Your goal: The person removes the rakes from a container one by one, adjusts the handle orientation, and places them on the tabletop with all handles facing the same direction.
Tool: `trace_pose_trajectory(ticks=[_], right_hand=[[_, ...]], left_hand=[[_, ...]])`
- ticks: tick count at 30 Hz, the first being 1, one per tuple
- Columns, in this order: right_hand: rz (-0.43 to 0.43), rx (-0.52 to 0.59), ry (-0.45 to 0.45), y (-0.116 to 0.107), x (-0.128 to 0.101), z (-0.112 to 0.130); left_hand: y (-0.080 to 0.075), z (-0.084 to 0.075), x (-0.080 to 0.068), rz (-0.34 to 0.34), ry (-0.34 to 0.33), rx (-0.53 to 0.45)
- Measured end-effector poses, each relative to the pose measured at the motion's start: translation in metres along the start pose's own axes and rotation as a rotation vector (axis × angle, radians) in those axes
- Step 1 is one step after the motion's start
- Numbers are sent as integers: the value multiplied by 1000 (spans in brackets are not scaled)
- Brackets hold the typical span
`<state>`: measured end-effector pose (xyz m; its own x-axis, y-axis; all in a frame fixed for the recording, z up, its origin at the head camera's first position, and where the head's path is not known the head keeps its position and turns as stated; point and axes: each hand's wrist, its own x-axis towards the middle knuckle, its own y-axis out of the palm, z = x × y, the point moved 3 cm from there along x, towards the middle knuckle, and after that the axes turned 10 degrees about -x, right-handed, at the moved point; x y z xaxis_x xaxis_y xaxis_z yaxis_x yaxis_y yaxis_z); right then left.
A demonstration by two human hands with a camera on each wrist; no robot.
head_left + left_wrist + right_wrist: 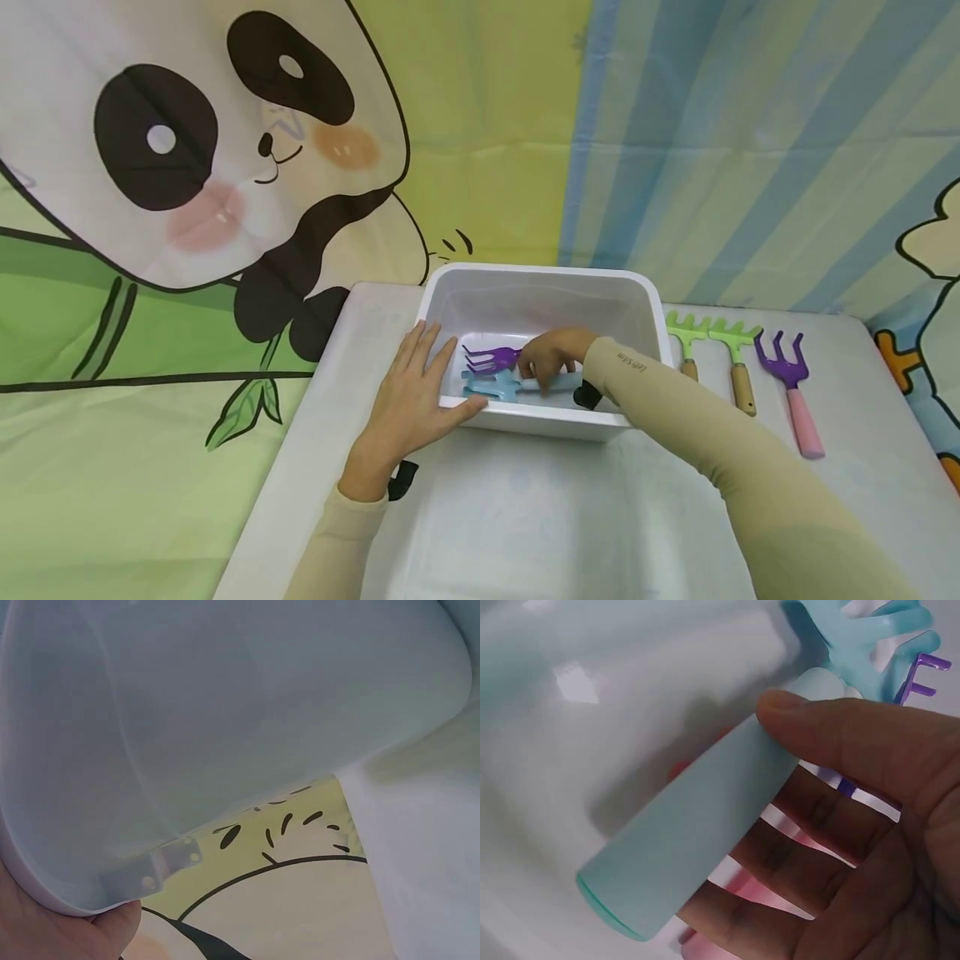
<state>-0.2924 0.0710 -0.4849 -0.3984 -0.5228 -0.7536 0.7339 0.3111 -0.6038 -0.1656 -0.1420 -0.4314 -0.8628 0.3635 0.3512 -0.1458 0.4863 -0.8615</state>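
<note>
My right hand (pixel 551 357) reaches into a white plastic bin (pixel 540 423) and grips the pale blue handle of a light blue hand rake (pixel 491 385). In the right wrist view, the thumb lies on top of the handle (pixel 697 817), with the fingers behind it. Beside the rake, a purple hand cultivator (pixel 491 360) lies in the bin; a pink handle shows partly behind my fingers. My left hand (pixel 408 400) rests on the bin's near left corner, fingers extended along the left side and thumb along the front rim.
To the right of the bin lie two green hand rakes with wooden handles (pixel 742 392) and another purple cultivator (pixel 787 371) with a pink handle. All stand on a white table (pixel 510 517). A printed panda curtain (pixel 480 150) hangs behind the table.
</note>
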Motion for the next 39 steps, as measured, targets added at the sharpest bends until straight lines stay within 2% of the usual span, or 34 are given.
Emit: trace_pose_trajectory(ticks=[8,14,23,32,39], right_hand=[[-78,26,-19,-10,-6,-4],[-96,125,-11,-17,-13,-8],[-68,261,-21,-22,-20,-10],[-4,408,-41,-26,-22,-12],[9,459,-72,-29,-33,-10]], left_hand=[[0,-1,1,16,-11,-8],[0,-1,2,25,-17,-11],[-1,-2,2,18,-5,-13],[0,-1,2,18,-2,-25],[-2,0,2,17,-11,-25]])
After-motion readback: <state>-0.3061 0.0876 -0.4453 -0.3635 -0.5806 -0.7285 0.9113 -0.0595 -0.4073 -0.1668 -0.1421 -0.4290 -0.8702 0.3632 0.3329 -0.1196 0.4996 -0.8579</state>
